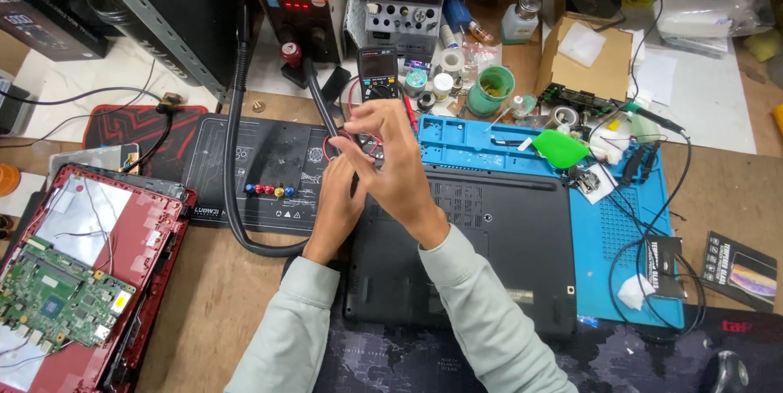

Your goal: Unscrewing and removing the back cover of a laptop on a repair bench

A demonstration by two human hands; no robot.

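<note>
**Both hands meet over the far edge of an upturned laptop**

The left hand (336, 197) and right hand (390, 156) are raised together above the far left corner of a black plastic laptop lying bottom-up (481, 246) on a blue silicone repair mat (628, 238). The fingers of both hands pinch around thin red and black wire leads (342, 139) — what exactly sits between the fingertips is too small to tell. Just beyond the hands stands a small black handheld multimeter with a lit screen (378, 71). A black flexible hose (236, 156) curves across a dark rectangular work mat (261, 166) to the left of the hands. At the near left lies an opened red laptop shell (155, 234) holding a green circuit board (57, 299) — well apart from the hands. A green round cup (492, 90) stands beyond the blue mat
</note>
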